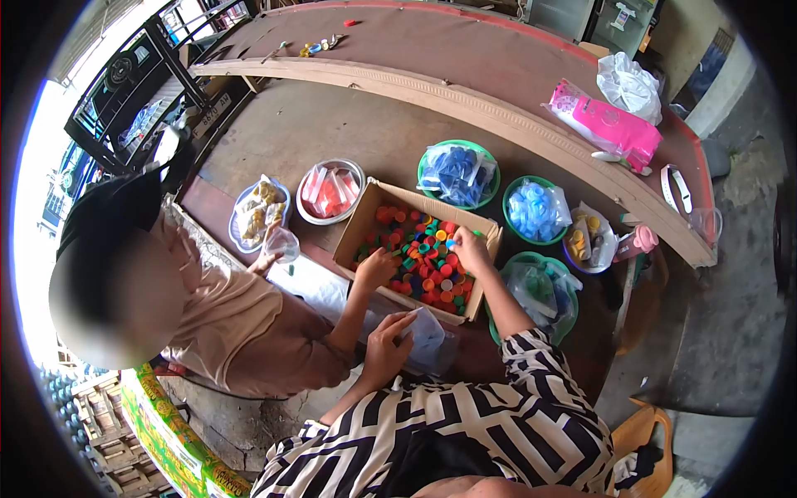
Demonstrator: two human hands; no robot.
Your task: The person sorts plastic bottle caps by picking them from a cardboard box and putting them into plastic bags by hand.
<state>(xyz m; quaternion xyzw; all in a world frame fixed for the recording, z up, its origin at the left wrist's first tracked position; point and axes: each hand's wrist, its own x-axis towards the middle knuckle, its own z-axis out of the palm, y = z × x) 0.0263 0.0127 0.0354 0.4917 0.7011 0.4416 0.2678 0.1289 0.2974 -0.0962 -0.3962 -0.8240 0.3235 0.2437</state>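
A cardboard box (pixel 349 241) holds many bottle caps, mostly red, with green, blue, yellow and orange ones. Over its right part, my right hand (pixel 471 251) pinches a light blue cap (pixel 451 244). My left hand (pixel 388 344), below the box, grips the edge of a clear plastic bag (pixel 429 336). A co-worker's hand (pixel 378 269) reaches into the left side of the box, its fingertips among the caps. The same person's other hand (pixel 267 261) holds a clear bag (pixel 282 244) left of the box.
Around the box stand a green basin with dark blue bags (pixel 457 173), one with light blue bags (pixel 535 212), one with green caps (pixel 534 295), and bowls with red (pixel 330 192) and yellow (pixel 261 212) contents. A wooden beam (pixel 465 98) crosses behind. The co-worker sits at left.
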